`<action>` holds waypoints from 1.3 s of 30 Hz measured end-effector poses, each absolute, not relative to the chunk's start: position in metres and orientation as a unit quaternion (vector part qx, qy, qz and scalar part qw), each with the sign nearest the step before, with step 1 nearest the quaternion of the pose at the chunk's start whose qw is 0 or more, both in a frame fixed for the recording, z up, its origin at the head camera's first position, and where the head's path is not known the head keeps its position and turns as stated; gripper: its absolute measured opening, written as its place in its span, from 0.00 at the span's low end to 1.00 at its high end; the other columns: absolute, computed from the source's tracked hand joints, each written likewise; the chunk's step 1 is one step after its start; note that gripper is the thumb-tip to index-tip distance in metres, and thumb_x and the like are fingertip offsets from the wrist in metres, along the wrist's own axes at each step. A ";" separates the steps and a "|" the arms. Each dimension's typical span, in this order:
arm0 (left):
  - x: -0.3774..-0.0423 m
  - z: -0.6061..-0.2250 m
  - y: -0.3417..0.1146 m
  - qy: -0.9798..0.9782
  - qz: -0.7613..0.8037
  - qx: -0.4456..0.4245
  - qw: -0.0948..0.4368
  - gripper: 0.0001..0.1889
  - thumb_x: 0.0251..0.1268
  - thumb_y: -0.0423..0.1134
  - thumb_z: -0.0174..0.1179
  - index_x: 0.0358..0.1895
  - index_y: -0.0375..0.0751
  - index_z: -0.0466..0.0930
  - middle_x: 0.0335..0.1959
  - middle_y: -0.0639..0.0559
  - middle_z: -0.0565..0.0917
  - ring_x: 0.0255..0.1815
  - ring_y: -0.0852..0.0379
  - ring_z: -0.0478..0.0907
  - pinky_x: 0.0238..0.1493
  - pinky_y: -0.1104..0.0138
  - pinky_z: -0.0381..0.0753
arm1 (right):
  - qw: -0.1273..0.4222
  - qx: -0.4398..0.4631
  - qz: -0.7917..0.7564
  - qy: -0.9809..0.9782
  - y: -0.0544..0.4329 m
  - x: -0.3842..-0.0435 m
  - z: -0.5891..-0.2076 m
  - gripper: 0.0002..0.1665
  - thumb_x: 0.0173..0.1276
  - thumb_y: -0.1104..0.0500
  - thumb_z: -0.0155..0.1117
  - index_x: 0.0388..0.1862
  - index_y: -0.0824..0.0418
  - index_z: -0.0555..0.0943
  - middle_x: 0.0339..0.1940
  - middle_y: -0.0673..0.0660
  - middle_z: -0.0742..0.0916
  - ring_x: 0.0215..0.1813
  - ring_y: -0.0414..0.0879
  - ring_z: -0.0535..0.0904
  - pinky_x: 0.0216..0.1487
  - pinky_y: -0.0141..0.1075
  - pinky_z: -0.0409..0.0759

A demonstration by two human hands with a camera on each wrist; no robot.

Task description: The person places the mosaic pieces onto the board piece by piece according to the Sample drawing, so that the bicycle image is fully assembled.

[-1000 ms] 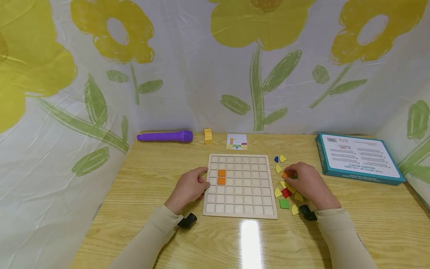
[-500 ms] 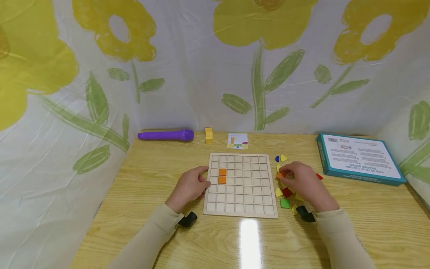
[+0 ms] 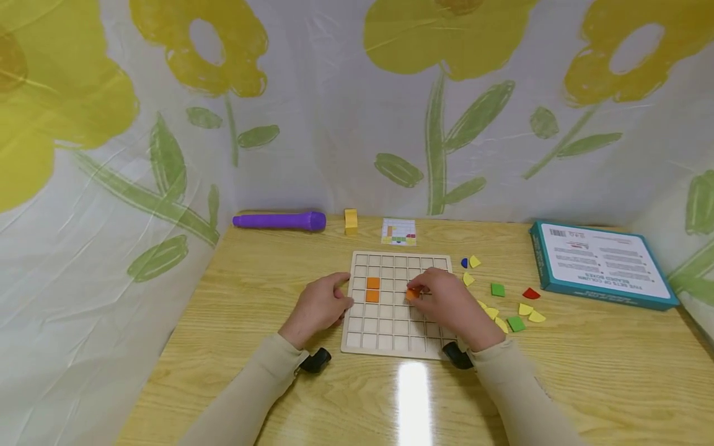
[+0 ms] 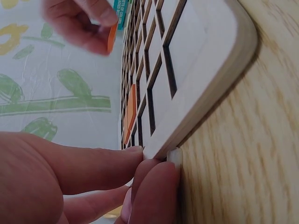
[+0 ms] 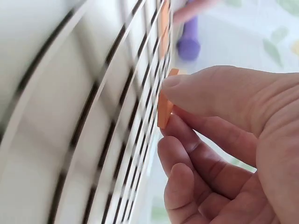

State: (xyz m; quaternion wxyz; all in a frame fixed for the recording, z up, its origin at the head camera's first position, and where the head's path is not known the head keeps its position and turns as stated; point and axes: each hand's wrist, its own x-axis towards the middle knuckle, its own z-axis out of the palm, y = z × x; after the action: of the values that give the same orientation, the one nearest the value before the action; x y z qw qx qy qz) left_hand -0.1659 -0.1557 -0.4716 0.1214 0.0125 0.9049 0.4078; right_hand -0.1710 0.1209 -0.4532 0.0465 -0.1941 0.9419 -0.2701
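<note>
A square wooden grid board (image 3: 390,347) lies on the table with two orange square tiles (image 3: 372,289) set one above the other in its left part. My left hand (image 3: 318,306) pinches the board's left edge, thumb on top and fingers at the side, as the left wrist view shows. Over the board's right half, my right hand (image 3: 454,303) holds another orange square tile (image 5: 164,109) between thumb and fingers. In the left wrist view that tile is apart from the grid surface, standing tilted. The right hand and forearm hide the board's lower right part.
Right of the board lie yellow quarter-round pieces (image 3: 537,316), green squares (image 3: 498,289), a red piece (image 3: 531,293) and a blue half-round (image 3: 464,262). Behind it are a pattern card (image 3: 398,231), a yellow block (image 3: 351,222) and a purple microphone (image 3: 279,221). A teal box (image 3: 605,263) sits at right.
My right hand has picked the orange tile out of the loose pieces and carried it left over the board. The left hand has stayed at the board's edge.
</note>
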 end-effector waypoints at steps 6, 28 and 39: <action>-0.166 -0.472 -0.154 0.904 0.409 0.018 0.121 0.32 0.72 0.34 0.69 0.78 0.42 0.75 0.31 0.50 0.85 0.20 0.58 0.81 0.22 0.68 0.76 | 0.043 -0.234 -0.276 0.931 0.086 -0.169 -0.452 0.10 0.70 0.61 0.77 0.48 0.61 0.92 0.43 0.53 0.89 0.45 0.48 0.83 0.53 0.44 0.85; -0.166 -0.469 -0.155 0.916 0.383 0.026 0.115 0.31 0.72 0.35 0.69 0.77 0.41 0.76 0.29 0.53 0.85 0.19 0.60 0.80 0.29 0.68 0.76 | 0.013 -0.303 -0.228 0.925 0.054 -0.164 -0.465 0.07 0.71 0.60 0.77 0.46 0.59 0.93 0.38 0.51 0.88 0.39 0.42 0.77 0.47 0.39 0.84; -0.167 -0.469 -0.156 0.924 0.366 0.028 0.111 0.30 0.73 0.36 0.69 0.77 0.42 0.76 0.29 0.54 0.85 0.21 0.61 0.80 0.34 0.67 0.76 | 0.014 -0.310 -0.225 0.924 0.050 -0.162 -0.468 0.08 0.70 0.62 0.78 0.46 0.59 0.93 0.41 0.52 0.90 0.45 0.45 0.82 0.53 0.43 0.86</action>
State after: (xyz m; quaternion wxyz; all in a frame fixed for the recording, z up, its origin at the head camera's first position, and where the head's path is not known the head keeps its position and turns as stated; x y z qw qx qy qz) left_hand -0.1671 -0.1557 -0.4690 0.1110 0.0282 0.9236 0.3659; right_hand -0.1623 0.0503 -0.4676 0.0135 -0.3103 0.9236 -0.2246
